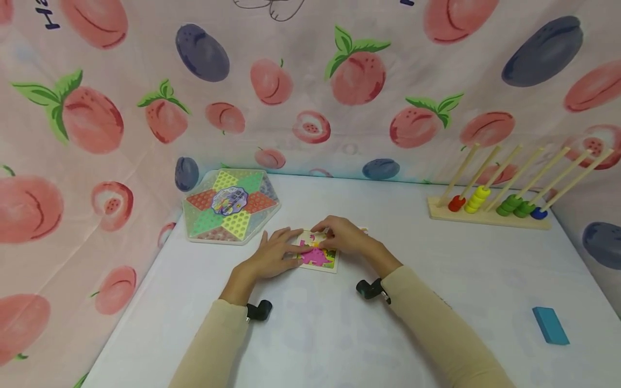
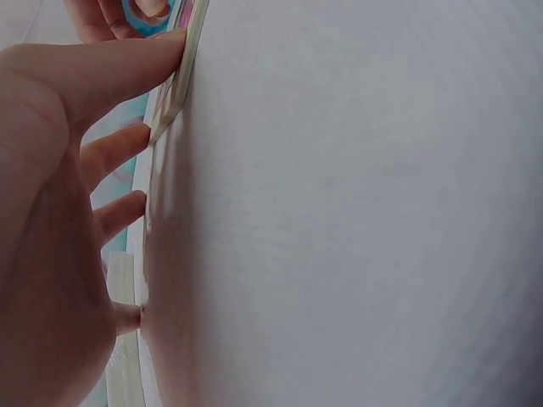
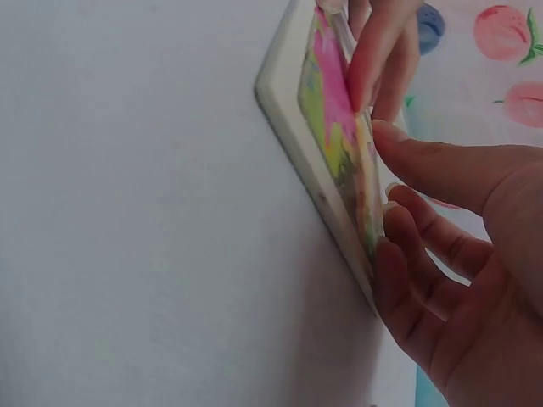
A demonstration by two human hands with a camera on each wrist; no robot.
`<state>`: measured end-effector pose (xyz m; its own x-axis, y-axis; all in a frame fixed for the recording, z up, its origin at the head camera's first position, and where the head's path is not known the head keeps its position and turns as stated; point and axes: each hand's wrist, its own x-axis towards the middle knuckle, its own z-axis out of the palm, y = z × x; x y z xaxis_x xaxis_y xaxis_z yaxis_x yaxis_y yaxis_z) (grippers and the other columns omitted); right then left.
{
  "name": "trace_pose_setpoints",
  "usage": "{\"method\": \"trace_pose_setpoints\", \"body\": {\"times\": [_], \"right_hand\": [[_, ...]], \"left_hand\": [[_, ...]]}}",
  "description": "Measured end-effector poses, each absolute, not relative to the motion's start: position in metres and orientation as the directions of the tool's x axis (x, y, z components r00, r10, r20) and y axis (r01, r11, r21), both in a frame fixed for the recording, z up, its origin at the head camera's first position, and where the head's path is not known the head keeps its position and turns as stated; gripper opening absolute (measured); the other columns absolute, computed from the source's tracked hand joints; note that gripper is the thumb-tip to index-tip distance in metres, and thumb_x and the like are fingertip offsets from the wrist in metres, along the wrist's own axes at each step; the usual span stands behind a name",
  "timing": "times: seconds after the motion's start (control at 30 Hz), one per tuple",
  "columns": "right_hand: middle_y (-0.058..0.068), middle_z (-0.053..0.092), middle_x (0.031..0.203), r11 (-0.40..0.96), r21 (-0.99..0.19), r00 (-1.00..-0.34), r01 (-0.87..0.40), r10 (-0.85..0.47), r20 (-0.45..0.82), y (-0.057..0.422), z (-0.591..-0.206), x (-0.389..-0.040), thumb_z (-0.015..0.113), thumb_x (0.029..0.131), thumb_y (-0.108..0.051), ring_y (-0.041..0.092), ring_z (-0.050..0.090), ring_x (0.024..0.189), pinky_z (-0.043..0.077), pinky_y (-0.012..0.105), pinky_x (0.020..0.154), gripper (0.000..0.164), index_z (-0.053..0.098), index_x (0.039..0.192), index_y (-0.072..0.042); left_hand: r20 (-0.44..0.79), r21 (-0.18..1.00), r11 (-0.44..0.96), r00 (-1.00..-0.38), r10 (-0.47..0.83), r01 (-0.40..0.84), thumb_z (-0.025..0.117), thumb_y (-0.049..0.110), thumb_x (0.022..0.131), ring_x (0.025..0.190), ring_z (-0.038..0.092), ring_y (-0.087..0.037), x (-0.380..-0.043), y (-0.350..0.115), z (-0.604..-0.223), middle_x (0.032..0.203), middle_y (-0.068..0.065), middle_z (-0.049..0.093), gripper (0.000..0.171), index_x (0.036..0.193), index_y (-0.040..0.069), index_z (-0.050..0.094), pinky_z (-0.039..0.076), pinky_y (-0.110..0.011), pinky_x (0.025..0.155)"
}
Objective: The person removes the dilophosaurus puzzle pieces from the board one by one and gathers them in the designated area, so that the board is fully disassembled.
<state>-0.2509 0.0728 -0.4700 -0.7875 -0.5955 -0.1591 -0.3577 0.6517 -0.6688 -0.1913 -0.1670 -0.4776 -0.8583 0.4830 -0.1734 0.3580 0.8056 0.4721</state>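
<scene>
A small wooden jigsaw puzzle (image 1: 317, 258) with a pink dinosaur picture lies flat on the white table. My left hand (image 1: 274, 256) is at its left side, fingers spread and fairly straight, forefinger reaching over the picture. In the left wrist view the thumb (image 2: 144, 64) presses the board's near edge. Over the upper right part, my right hand (image 1: 346, 237) has bent fingers and pinches a puzzle piece at the picture's surface; the hand hides most of that piece. The right wrist view shows the right fingertips (image 3: 392, 259) against the board's side.
A pale bit (image 1: 364, 230) shows behind the right hand. At the back left lies a hexagonal Chinese checkers board (image 1: 206, 223). A wooden bead counting rack (image 1: 490, 216) stands at the back right, near a blue block (image 1: 550, 326). Fruit-print cloth (image 1: 291, 43) hangs behind.
</scene>
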Motion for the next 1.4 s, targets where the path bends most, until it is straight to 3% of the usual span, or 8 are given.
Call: {"method": "trace_pose_setpoints", "body": {"times": [0.3,0.5,0.7,0.83,1.17,1.3,1.4], "right_hand": [[0.003,0.063,0.117,0.714,-0.607,-0.813,-0.35,-0.553,-0.182,0.066,-0.475,-0.252,0.074,0.094,-0.025,0.015,0.055,0.093,0.048,0.023,0.08,0.039,0.069,0.132,-0.018],[0.005,0.064,0.117,0.708,-0.64,-0.832,-0.3,-0.522,-0.188,0.065,-0.475,-0.252,0.074,0.094,-0.02,0.015,0.055,0.091,0.05,0.021,0.078,0.033,0.072,0.127,-0.015],[0.005,0.066,0.119,0.707,-0.644,-0.835,-0.293,-0.517,-0.187,0.063,-0.474,-0.253,0.073,0.094,-0.018,0.016,0.059,0.098,0.055,0.026,0.087,0.029,0.074,0.123,-0.014],[0.006,0.066,0.121,0.712,-0.638,-0.834,-0.292,-0.516,-0.194,0.062,-0.472,-0.252,0.072,0.095,-0.016,0.017,0.058,0.104,0.054,0.031,0.094,0.026,0.075,0.12,-0.015],[0.005,0.063,0.117,0.746,-0.591,-0.825,-0.306,-0.518,-0.226,0.06,-0.473,-0.254,0.071,0.096,-0.016,0.017,0.054,0.097,0.051,0.028,0.089,0.023,0.073,0.119,-0.017],[0.005,0.062,0.119,0.741,-0.585,-0.813,-0.329,-0.537,-0.223,0.062,-0.472,-0.254,0.069,0.097,-0.015,0.018,0.054,0.096,0.049,0.029,0.088,0.015,0.074,0.111,-0.017],[0.006,0.061,0.123,0.736,-0.58,-0.804,-0.348,-0.553,-0.219,0.062,-0.471,-0.254,0.067,0.099,-0.017,0.018,0.054,0.097,0.049,0.029,0.088,0.018,0.072,0.116,-0.018]], "left_hand": [[-0.177,0.47,0.808,-0.858,0.482,0.357,0.063,0.038,0.099,0.16,0.015,-0.036,-0.19,-0.167,-0.475,0.169,0.0,0.031,0.041,0.14,0.037,0.062,-0.001,-0.079,0.12],[-0.176,0.472,0.806,-0.858,0.483,0.357,0.063,0.038,0.099,0.16,0.015,-0.037,-0.19,-0.168,-0.477,0.169,-0.001,0.031,0.04,0.139,0.036,0.062,-0.001,-0.08,0.12],[-0.175,0.479,0.803,-0.857,0.485,0.356,0.063,0.038,0.099,0.16,0.015,-0.037,-0.19,-0.168,-0.477,0.169,-0.001,0.031,0.04,0.139,0.037,0.062,-0.001,-0.08,0.119],[-0.182,0.475,0.806,-0.857,0.482,0.353,0.063,0.038,0.099,0.161,0.014,-0.036,-0.19,-0.168,-0.477,0.169,0.0,0.03,0.041,0.139,0.038,0.062,-0.002,-0.079,0.12],[-0.174,0.476,0.803,-0.856,0.486,0.359,0.063,0.037,0.099,0.16,0.014,-0.036,-0.19,-0.167,-0.481,0.169,0.0,0.031,0.04,0.139,0.037,0.062,-0.002,-0.079,0.12],[-0.173,0.476,0.8,-0.853,0.493,0.366,0.062,0.038,0.099,0.16,0.014,-0.036,-0.191,-0.167,-0.479,0.169,0.0,0.031,0.04,0.139,0.037,0.062,-0.002,-0.079,0.12],[-0.168,0.474,0.801,-0.855,0.491,0.366,0.062,0.037,0.099,0.16,0.015,-0.036,-0.191,-0.167,-0.477,0.169,0.0,0.031,0.04,0.139,0.037,0.062,-0.002,-0.079,0.12]]}}
